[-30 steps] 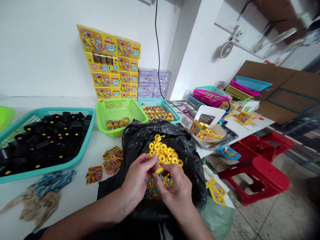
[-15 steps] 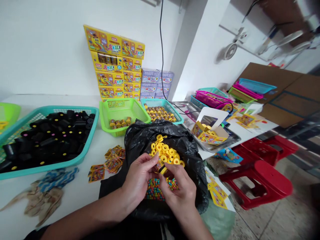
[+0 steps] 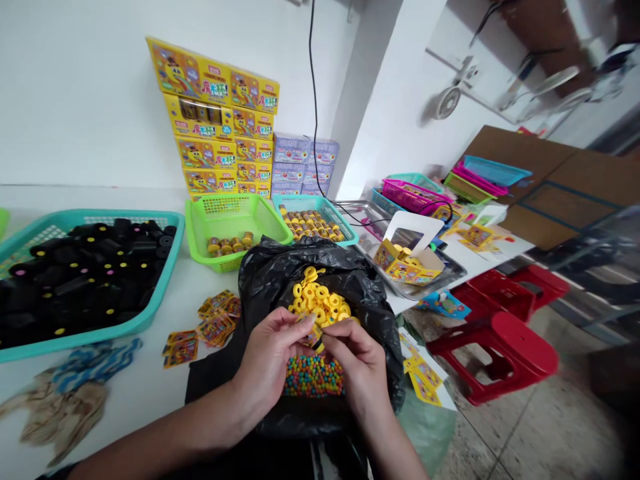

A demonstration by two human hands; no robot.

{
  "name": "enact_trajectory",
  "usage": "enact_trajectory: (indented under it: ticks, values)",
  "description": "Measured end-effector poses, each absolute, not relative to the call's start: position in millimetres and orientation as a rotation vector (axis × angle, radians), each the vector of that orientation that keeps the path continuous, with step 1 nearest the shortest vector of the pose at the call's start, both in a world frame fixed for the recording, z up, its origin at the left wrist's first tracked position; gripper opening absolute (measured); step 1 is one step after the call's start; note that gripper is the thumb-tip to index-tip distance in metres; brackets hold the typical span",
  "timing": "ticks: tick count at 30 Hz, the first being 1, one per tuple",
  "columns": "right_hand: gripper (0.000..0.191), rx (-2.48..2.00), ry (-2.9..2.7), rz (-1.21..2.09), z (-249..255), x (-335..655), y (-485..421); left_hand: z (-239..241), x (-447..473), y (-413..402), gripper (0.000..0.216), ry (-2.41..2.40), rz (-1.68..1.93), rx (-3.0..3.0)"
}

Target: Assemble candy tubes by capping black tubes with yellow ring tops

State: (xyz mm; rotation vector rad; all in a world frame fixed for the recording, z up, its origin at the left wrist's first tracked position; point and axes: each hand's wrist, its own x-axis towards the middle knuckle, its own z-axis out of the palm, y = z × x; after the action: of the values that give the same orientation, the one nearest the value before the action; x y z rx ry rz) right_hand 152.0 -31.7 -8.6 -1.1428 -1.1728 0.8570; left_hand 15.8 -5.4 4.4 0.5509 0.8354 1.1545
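Note:
My left hand (image 3: 267, 357) is closed around a small black cup with a yellow printed sticker (image 3: 315, 339), gripping it between thumb and fingers. The fingertips of my right hand (image 3: 361, 360) press together at the cup's right side; they partly hide it. Just below the hands, many small coloured beads (image 3: 313, 379) fill part of a container lined with a black plastic bag (image 3: 260, 267). Behind my fingers, yellow rings (image 3: 320, 293) lie heaped in the same container. Loose printed stickers (image 3: 215, 327) are spread on the table to the left.
A turquoise basket (image 3: 167, 280) of black cups stands left, with a rag (image 3: 75, 400) before it. Behind are a green basket (image 3: 235, 260) and a blue basket (image 3: 353, 235) with labelled cups. An opened box (image 3: 413, 263) sits on a metal tray; red stools (image 3: 520, 347) stand right.
The view has shifted slightly, so the scene sits further left. Both hands stay on the cup, which has turned a little, and the right fingers have curled in closer at its side.

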Motion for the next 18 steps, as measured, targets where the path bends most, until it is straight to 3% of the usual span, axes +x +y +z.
enact_trajectory:
  ticks: [5, 9, 18]
  values:
    - [0.007, -1.157, -1.276, 0.863, -6, 155, -35, 7, 15, -5, 0.035, 0.837, 1.086, 0.461]
    - [0.018, -1.108, -1.561, 0.581, -6, 152, -37, 6, 15, 1, 0.034, 0.811, 1.102, 0.389]
    - [0.015, -1.295, -1.768, 0.031, -3, 133, -47, -15, -5, 8, 0.028, 0.765, 0.708, 0.367]
